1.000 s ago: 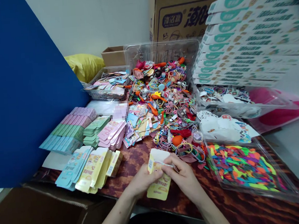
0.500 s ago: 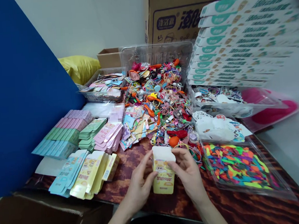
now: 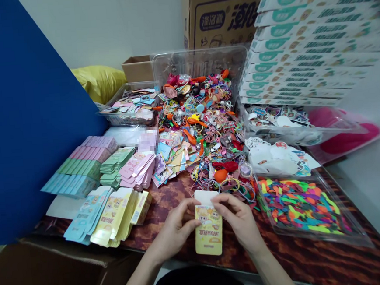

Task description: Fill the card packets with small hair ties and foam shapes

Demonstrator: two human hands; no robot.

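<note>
A yellow paper box (image 3: 207, 231), just one, is held upright over the table (image 3: 285, 262) near its front edge, its white top flap (image 3: 206, 198) standing clear. The left hand (image 3: 173, 227) and right hand (image 3: 240, 219) are both half closed, pinching its sides, which seems to keep it square and steady. Just left lie two piles: flat yellow boxes (image 3: 115, 215) and blue ones (image 3: 87, 214). To the right sits one clear tray (image 3: 350, 215) of balloons (image 3: 297, 206).
</note>
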